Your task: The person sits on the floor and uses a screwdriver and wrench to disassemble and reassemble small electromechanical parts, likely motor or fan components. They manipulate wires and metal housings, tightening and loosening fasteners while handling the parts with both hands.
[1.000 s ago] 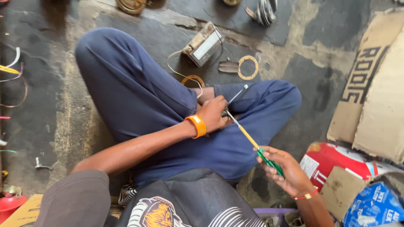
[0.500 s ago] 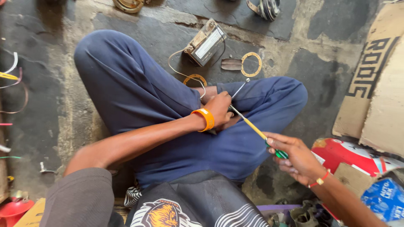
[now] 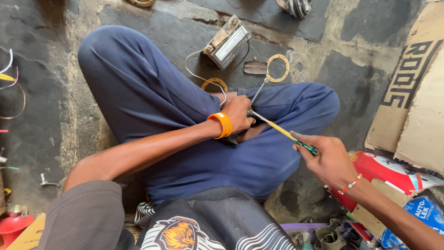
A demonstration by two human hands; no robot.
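Nearest, the right hand (image 3: 330,159) has its grip closed on the green end of a yellow-handled screwdriver (image 3: 289,136), whose shaft slants up-left to the left hand (image 3: 238,113). That hand's grip is closed over a small part on the crossed legs, with a thin metal rod (image 3: 258,91) sticking out above. Beyond the knees, the floor (image 3: 351,74) holds two ring gaskets (image 3: 277,68) and a small boxy unit (image 3: 227,42), with cardboard (image 3: 416,92) close at right.
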